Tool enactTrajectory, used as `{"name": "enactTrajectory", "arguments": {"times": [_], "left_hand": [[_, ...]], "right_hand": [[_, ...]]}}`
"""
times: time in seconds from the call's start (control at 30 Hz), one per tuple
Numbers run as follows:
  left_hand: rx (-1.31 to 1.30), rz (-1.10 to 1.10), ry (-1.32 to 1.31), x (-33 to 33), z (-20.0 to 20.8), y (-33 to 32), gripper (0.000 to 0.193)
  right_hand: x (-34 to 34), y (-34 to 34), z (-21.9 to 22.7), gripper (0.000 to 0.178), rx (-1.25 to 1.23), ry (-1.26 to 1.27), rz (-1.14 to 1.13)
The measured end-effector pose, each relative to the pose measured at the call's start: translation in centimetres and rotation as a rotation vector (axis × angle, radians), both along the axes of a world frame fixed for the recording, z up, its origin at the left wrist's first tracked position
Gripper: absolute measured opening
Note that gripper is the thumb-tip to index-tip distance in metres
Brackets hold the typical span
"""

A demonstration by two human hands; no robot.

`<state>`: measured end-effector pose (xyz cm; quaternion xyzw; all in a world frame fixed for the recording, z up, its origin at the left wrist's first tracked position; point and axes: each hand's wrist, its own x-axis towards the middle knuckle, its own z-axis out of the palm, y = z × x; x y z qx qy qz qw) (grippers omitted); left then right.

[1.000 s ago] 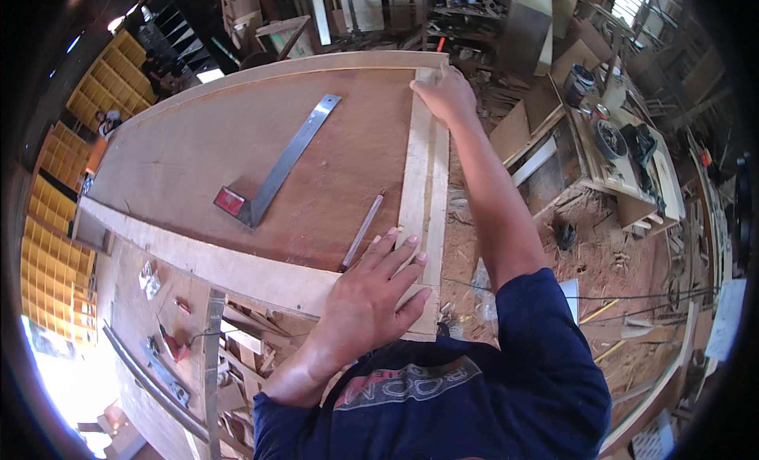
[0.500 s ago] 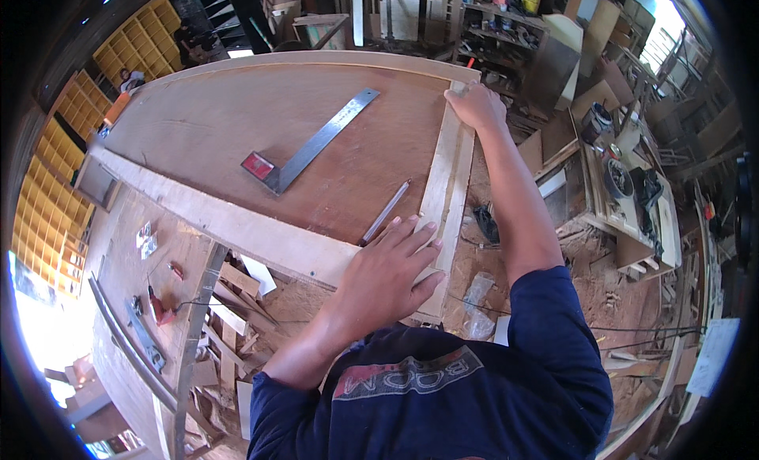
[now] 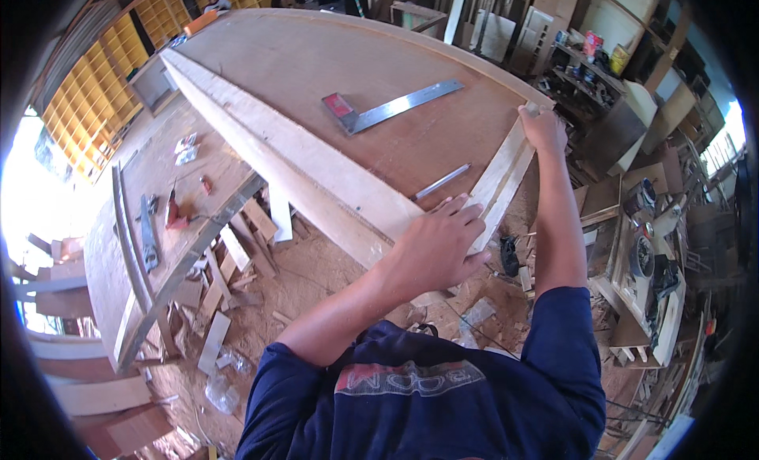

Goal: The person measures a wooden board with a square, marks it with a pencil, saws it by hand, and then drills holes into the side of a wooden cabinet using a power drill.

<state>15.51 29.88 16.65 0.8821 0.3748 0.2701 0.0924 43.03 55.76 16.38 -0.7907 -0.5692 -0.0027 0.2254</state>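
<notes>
A large framed wooden panel (image 3: 316,72) stretches away in front of me, with pale strips along its edges. My left hand (image 3: 439,242) lies over its near right corner, fingers across the wood and thumb apart near the outer edge. At the far right corner, my right hand (image 3: 545,129) is closed around the end of the pale edge strip (image 3: 502,179). On the panel face rests a metal try square (image 3: 403,106) with a red patch on its stock. A slim pen or pencil (image 3: 441,183) lies just beyond my left fingers.
A lower wooden board (image 3: 150,246) at left carries a red-handled tool (image 3: 175,215) and small plastic packets (image 3: 186,147). Wood offcuts (image 3: 229,246) litter the floor below. A cluttered workbench (image 3: 648,278) stands at right, shelves (image 3: 589,72) behind. Yellow shelving (image 3: 87,104) is far left.
The view has swung, so the panel, square and pen appear farther right and more of the panel's near side shows. Both hands remain at the same corners; my left fingers look less spread.
</notes>
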Motion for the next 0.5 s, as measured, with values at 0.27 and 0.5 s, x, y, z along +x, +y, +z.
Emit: {"name": "enactTrajectory", "arguments": {"times": [0.27,0.5], "left_hand": [[-0.001,0.062,-0.049,-0.1,-1.4,-0.6,0.047],[-0.108,0.074,-0.076,-0.5,-2.2,-0.6,0.051]], "right_hand": [[0.4,0.9,0.1,0.09,-0.12,0.026,0.038],[-1.5,-5.3,-2.1,0.103,0.072,0.182,0.327]]}}
